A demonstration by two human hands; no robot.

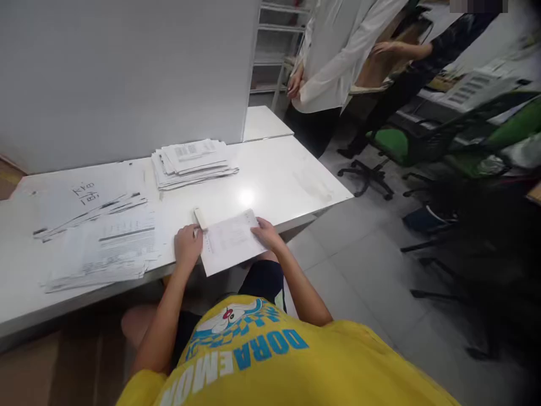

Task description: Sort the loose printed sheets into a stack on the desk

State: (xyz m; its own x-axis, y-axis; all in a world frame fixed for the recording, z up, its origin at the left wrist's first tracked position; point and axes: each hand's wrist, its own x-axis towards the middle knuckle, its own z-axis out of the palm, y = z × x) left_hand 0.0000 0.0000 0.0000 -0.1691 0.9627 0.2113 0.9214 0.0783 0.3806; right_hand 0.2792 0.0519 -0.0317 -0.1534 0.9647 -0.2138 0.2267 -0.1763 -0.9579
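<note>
My right hand (267, 232) grips the right edge of a printed white sheet (230, 239), thumb on top. The sheet's near edge sticks out over the table's front edge. My left hand (188, 245) is closed at the sheet's left edge, with a small dark or metallic bit by its fingertips. What it holds is too small to name. Just past those fingers lies a narrow cream-coloured object (200, 218), touching or very near the sheet's far left corner.
Stacks of printed papers lie on the white table (270, 180): one stack (194, 160) at the back and another (114, 242) at left. A grey partition (127, 79) stands behind. A person in a white shirt (338, 56) stands beyond the table; green chairs (391, 144) are at right.
</note>
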